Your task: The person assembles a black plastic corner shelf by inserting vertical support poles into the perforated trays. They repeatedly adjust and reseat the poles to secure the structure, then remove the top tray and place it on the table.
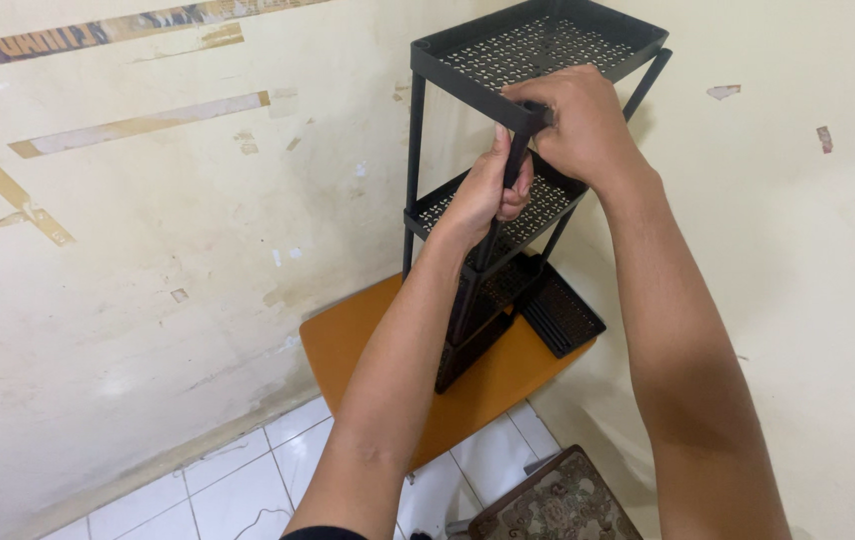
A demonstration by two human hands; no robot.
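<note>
- One black plastic shelf rack (pixel 508 150) with perforated trays stands on the orange wooden surface (pixel 348 340) in the corner of the room; three trays show on it, one at the top (pixel 538 45), one in the middle (pixel 548 200) and one low down (pixel 493 300).
- One more loose black perforated tray (pixel 568 315) lies tilted on the orange surface beside the rack's base, against the right wall.
- Several thin black upright poles join the trays; the left rear pole (pixel 415 160) shows plainly.
- Two hands are on the rack, both at its near front corner.
- The left hand (pixel 488 195) has its grip closed around the front black pole (pixel 513 165), between the top tray and the middle tray.
- The right hand (pixel 573 120) has its grip closed over the near corner of the top tray, right where that pole meets it.
- One patterned brown cushion (pixel 558 500) sits on the white tiled floor (pixel 218 490) below.
</note>
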